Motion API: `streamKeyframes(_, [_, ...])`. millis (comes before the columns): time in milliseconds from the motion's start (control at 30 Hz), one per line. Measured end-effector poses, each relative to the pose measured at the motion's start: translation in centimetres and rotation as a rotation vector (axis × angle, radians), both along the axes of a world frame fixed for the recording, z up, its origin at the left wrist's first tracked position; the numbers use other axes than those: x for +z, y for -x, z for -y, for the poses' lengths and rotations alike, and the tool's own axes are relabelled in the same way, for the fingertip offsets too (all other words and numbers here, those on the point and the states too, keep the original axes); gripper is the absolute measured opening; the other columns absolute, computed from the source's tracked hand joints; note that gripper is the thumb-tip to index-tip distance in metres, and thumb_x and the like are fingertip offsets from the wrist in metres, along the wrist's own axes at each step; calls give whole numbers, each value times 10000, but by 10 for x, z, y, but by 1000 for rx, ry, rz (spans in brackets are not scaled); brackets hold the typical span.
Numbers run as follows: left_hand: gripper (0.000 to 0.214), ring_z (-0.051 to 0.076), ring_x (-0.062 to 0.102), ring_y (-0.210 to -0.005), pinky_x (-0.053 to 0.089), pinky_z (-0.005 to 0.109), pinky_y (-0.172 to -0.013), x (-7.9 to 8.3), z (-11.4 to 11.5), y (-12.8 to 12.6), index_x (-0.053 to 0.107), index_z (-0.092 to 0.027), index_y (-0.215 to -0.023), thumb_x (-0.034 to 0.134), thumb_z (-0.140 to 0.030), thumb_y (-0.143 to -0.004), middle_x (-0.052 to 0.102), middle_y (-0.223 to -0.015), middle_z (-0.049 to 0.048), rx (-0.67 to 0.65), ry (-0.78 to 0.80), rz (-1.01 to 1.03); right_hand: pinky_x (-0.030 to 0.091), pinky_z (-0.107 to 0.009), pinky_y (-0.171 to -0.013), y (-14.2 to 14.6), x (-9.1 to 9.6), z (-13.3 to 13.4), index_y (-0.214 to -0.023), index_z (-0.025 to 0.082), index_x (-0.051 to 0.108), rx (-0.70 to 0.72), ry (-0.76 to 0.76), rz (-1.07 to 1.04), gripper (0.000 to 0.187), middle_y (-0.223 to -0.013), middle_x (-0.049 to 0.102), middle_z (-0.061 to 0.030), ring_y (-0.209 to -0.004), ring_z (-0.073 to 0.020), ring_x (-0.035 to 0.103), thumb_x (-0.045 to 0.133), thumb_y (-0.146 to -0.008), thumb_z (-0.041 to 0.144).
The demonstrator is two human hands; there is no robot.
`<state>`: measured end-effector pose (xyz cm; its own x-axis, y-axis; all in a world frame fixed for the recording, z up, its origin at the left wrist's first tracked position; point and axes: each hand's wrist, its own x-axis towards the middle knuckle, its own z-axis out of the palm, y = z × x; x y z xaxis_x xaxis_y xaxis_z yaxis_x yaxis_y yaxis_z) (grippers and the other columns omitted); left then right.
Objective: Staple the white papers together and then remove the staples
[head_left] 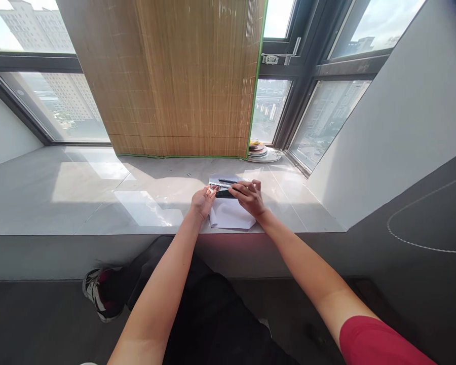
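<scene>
Over the window sill, both of my hands meet at a small black and silver stapler (224, 193), which looks opened up, with a silvery strip between dark parts. My left hand (204, 202) pinches its left end, palm turned up. From the right, my right hand (250, 196) has its thumb and fingers closed on the other end. Fingers cover part of the stapler, so its finer details are hidden. White sheets of paper (232, 215) lie beneath it, reaching close to the sill's front edge.
A bamboo blind (190, 81) hangs behind the hands down to the tiled sill (83, 203). Stacked plates (264, 154) stand in the back right corner beside the window frame (304, 66). A sloping white wall (365, 132) bounds the right side. My legs are below.
</scene>
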<state>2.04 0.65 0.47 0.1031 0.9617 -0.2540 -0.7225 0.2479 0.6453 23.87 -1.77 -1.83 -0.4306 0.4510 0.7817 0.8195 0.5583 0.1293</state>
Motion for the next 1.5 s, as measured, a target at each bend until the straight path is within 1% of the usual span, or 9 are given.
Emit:
streamKeyframes(133, [233,156,757,-906,604,297,-1002,-6,-4,0,692,-132,-949,496,-51,-1045,730,-901,94,28,-52,-91,337,-450,-1052,4,3,2,-1206,345,774,30,26,-43,355,-1249,816,5,-1206,-231,695,558,-1071,97])
streamKeyframes(267, [204,149,761,-934,602,323,-1039,-11,-6,4,679,-145,-1003,499,-63,-1051,748,-993,100,213,-87,-220,411,-465,-1040,4,5,-3,-1154,272,771,-72,119,-326,186,-1137,820,-63,-1087,-276,715,640,-1030,229])
streamKeyframes(533, [239,127,712,-768,633,298,-820,-6,1,12,755,-185,-1151,568,-322,-1096,746,-978,65,502,-440,-595,526,-393,-912,1,-4,-15,-1060,248,790,-100,561,-516,300,-894,804,-19,-825,-245,704,865,-787,344])
streamKeyframes(900, [200,106,660,-598,520,214,-553,5,15,3,836,-207,-1107,788,-312,-944,782,-861,29,308,-518,-627,534,-336,-797,2,-7,-33,-1105,252,785,127,713,-458,282,-950,802,6,-856,-222,719,837,-835,317])
streamKeyframes(1000, [158,118,673,-609,547,229,-603,5,16,2,833,-207,-1000,852,-318,-889,785,-820,23,277,-559,-660,537,-389,-906,3,-5,-29,-1150,245,766,106,584,-413,326,-1051,808,-41,-983,-261,722,844,-871,396])
streamKeyframes(1100, [153,130,683,-638,555,240,-637,5,19,2,817,-208,-916,882,-336,-861,777,-798,26,241,-598,-686,436,-487,-1098,6,-1,-16,-1268,240,705,38,272,-344,361,-1250,777,-111,-1185,-304,676,771,-980,448])
streamKeyframes(1200, [218,119,651,-604,522,229,-601,5,25,0,811,-223,-1007,896,-340,-845,775,-786,16,162,-643,-706,360,-492,-1130,12,2,-3,-1286,238,660,78,83,-152,264,-1318,762,-126,-1192,-284,673,651,-1078,402])
streamKeyframes(1333, [353,98,601,-533,483,215,-539,6,33,-2,756,-241,-1141,898,-339,-832,782,-789,-3,-19,-743,-725,347,-440,-1078,19,2,4,-1211,256,670,150,13,60,143,-1320,779,-84,-1183,-240,679,572,-1108,244])
streamKeyframes(1500, [367,94,594,-491,458,219,-512,7,35,-4,718,-236,-1090,912,-386,-818,790,-806,7,-97,-725,-707,354,-415,-1048,15,1,4,-1217,291,685,127,7,95,284,-1224,812,-29,-1099,-211,687,509,-1078,117])
